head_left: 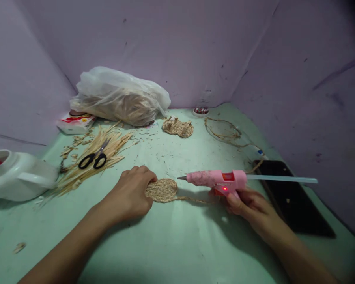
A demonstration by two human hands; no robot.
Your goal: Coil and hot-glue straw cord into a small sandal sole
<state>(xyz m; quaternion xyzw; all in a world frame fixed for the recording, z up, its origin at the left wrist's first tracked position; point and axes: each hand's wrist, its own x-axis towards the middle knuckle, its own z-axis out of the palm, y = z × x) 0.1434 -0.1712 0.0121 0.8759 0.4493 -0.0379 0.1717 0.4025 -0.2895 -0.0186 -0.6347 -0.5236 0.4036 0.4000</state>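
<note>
My left hand (pixel 131 193) is closed on the left end of a flat oval coil of braided straw cord (pixel 163 190), low over the green tabletop. A loose tail of the cord runs from the coil's lower right toward my other hand. My right hand (pixel 250 205) grips a pink hot glue gun (pixel 217 179), its red light lit and its metal nozzle pointing left. The nozzle tip is just right of the coil, apart from it. A long clear glue stick (pixel 284 179) sticks out of the gun's back.
Black-handled scissors (pixel 94 157) lie on straw strips (pixel 112 140) at left, near a white jug (pixel 23 173). Behind are a plastic bag of straw (pixel 121 96), a finished-looking woven piece (pixel 178 127) and a small dish of beads (pixel 200 112). A dark tablet-like slab (pixel 296 209) lies at right.
</note>
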